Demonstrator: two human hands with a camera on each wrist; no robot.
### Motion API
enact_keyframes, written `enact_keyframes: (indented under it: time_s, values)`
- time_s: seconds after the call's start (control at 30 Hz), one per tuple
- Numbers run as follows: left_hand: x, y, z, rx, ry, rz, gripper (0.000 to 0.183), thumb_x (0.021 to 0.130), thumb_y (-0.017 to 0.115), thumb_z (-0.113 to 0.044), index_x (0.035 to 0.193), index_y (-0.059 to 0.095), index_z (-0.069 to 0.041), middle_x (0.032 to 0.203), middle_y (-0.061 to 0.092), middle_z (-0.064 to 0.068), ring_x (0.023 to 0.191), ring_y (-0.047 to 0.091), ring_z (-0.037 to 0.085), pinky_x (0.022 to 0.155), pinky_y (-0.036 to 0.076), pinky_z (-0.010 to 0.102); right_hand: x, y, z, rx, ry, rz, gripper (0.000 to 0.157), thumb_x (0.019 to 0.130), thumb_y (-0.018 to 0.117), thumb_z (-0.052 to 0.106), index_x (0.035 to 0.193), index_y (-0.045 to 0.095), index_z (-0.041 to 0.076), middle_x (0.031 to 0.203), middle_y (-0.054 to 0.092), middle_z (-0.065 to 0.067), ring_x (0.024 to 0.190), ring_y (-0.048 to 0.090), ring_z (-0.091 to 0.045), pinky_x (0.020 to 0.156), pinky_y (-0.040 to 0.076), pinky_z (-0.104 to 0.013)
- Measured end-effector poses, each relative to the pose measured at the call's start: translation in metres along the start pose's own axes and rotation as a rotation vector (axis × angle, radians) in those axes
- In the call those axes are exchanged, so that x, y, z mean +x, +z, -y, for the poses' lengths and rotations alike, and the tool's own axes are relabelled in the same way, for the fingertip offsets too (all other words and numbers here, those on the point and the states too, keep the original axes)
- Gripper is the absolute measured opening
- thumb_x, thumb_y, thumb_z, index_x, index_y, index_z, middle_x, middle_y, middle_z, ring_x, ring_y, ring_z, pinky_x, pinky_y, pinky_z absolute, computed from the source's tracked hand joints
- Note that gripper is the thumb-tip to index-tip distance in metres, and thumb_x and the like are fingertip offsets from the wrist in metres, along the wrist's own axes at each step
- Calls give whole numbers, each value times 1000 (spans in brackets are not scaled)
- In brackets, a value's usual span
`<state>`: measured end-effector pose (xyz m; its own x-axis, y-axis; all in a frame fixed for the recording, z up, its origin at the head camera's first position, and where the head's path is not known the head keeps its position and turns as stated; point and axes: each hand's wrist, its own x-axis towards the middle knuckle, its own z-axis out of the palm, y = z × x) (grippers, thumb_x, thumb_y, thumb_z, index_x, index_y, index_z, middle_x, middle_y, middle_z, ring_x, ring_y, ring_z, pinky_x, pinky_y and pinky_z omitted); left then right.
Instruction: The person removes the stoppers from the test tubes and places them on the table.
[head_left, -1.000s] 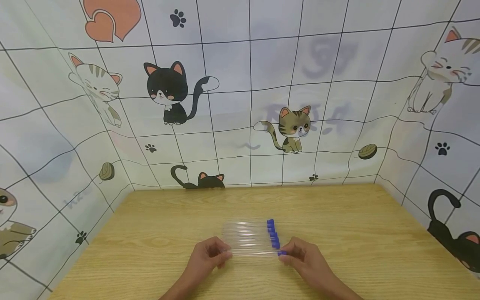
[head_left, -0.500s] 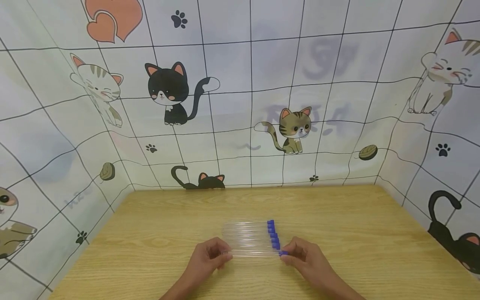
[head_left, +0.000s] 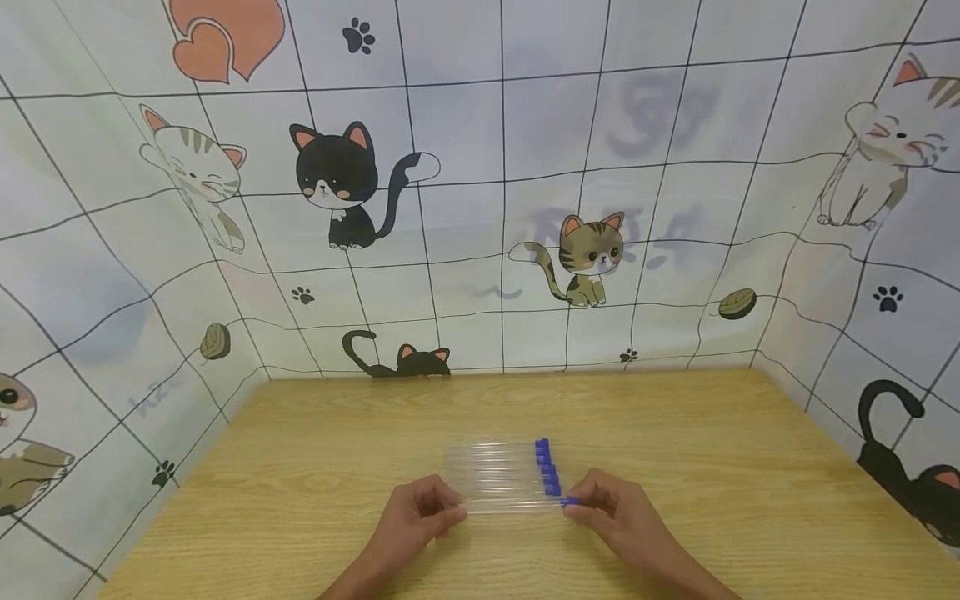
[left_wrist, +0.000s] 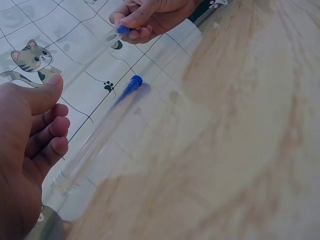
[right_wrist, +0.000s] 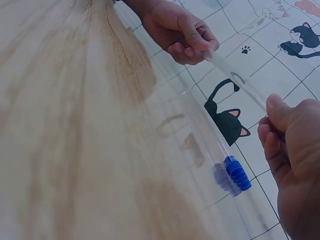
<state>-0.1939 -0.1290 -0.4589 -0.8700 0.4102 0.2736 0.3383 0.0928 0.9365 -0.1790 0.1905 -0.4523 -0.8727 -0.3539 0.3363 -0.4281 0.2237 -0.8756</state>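
In the head view, my left hand (head_left: 416,515) pinches the clear left end of a test tube (head_left: 513,506) between thumb and fingers. My right hand (head_left: 617,510) pinches the blue cap (head_left: 571,502) at its other end. The tube is level, nearest me, in front of a row of several capped test tubes (head_left: 491,477) lying side by side, their blue caps (head_left: 551,481) to the right. The left wrist view shows the held cap (left_wrist: 123,29) at the tube's mouth. The right wrist view hides that cap behind my right hand (right_wrist: 302,155).
A wooden table (head_left: 337,433) lies under everything. White cloth walls (head_left: 465,208) printed with cats and grid lines stand at its back and both sides. The row of tubes lies just beyond my hands.
My right hand has shifted slightly to the right with the blue cap. My left hand stays nearly in place on the tube's clear end. The row behind has not moved.
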Motion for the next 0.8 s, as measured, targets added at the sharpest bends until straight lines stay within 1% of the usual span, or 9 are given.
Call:
enact_keyframes:
  time_s: [0.1,0.13,0.27,0.43,0.57,0.67,0.77,0.8]
  values:
    - [-1,1,-3,-28,11,5,14,87,70,-10,93,64,2,80,67,13,59,54,7,51,48,25,0,0,0,-20,-57,-14,8,90,67,17,93,62,11,91,66,-2,85,64,-14,81,52,-27]
    - [-1,1,-3,-34,17,7,15,87,70,-9,93,64,2,80,67,14,59,54,7,52,49,25,1,-1,0,-22,-60,-16,8,90,67,17,94,62,11,92,66,-1,85,64,-14,82,51,-26]
    - [-1,1,-2,-50,28,19,16,87,70,-8,92,63,5,82,68,15,61,56,7,54,50,23,1,-2,0,-14,-46,-9,10,90,67,16,94,62,10,93,66,-2,86,64,-15,82,51,-26]
    - [0,-1,0,-48,48,38,17,88,68,-8,94,63,8,83,68,17,62,57,6,55,51,25,0,-5,0,13,-22,37,10,90,66,15,96,62,8,94,65,-4,86,64,-16,81,52,-27]
    - [0,-3,-1,-39,65,35,14,88,67,-6,95,64,6,82,68,17,62,57,6,56,52,26,1,-7,1,20,-34,77,7,91,65,14,97,63,10,94,64,-4,86,63,-16,81,52,-28]
    - [3,-4,-1,-28,70,42,14,88,68,-8,95,64,4,81,67,16,61,56,6,56,52,26,2,-8,1,29,-64,88,4,92,64,11,96,63,12,93,64,-3,85,63,-16,80,52,-28]
    - [4,-7,0,-20,63,66,16,89,68,-12,96,64,2,81,67,16,61,56,6,57,53,27,3,-10,-1,30,-115,116,5,92,63,9,96,64,10,93,64,-4,86,63,-18,80,53,-31]
    - [5,-9,1,-21,62,61,16,89,68,-12,96,64,3,80,67,15,62,56,6,57,53,27,3,-12,-2,25,-111,115,6,92,63,10,97,64,11,94,65,-3,87,63,-17,80,53,-30]
